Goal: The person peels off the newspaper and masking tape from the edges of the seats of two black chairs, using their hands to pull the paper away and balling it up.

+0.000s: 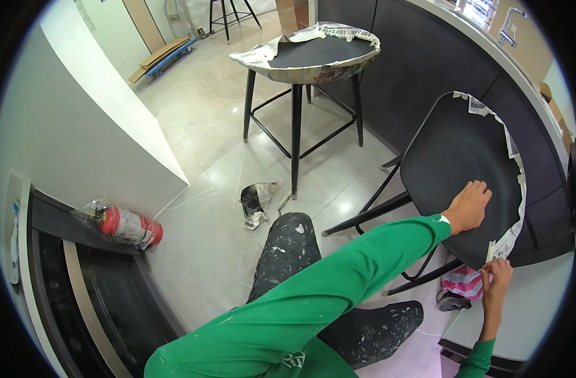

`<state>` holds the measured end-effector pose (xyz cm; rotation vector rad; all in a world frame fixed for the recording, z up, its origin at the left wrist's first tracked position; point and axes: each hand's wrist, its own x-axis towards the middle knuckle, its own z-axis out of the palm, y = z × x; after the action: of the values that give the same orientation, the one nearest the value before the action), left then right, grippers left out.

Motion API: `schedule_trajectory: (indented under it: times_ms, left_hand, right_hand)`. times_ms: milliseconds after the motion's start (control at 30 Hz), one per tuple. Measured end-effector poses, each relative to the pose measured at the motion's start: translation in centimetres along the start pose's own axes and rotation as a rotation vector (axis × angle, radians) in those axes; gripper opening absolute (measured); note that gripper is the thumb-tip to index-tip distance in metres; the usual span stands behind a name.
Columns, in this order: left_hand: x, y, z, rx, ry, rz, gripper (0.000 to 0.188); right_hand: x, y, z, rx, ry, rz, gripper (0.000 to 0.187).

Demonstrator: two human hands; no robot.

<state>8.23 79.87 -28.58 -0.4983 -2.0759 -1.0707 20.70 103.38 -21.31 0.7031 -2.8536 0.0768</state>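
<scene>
A black bar chair [464,148] with dark legs leans at my right, its smooth seat shell facing me. Newspaper strips [513,157] run along its right rim, from the top edge down to the lower corner. My left hand [468,208] rests on the black surface, fingers slightly bent and nothing in them. At the lower corner, my right hand [497,272] pinches the end of the newspaper strip against the rim. Further off, a second bar chair [325,53] stands upright, with newspaper around its rim and a black middle showing.
Crumpled black-and-white paper [257,203] lies on the tiled floor before my knees. A red fire extinguisher [130,228] in plastic is at the left. A dark counter [414,63] stands behind the chairs. A pink striped bag [462,281] sits below the nearer chair. Cardboard lies on a blue dolly [168,60].
</scene>
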Motion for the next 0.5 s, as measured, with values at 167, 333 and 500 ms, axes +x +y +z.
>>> schedule_trajectory:
  times_ms: [167, 333, 500]
  left_hand:
    - [0.8, -0.9, -1.5, 0.041, -0.031, 0.023, 0.025]
    - [1.7, -0.4, -2.0, 0.041, -0.183, 0.036, 0.03]
    - [1.7, -1.8, -1.4, 0.041, -0.222, -0.001, 0.039]
  right_hand:
    - [0.0, -0.7, 0.6, -0.222, 0.065, -0.238, 0.017]
    - [-2.7, 0.3, 3.5, -0.189, 0.166, -0.157, 0.022]
    - [-3.2, -1.4, 7.0, -0.087, 0.452, 0.027, 0.017]
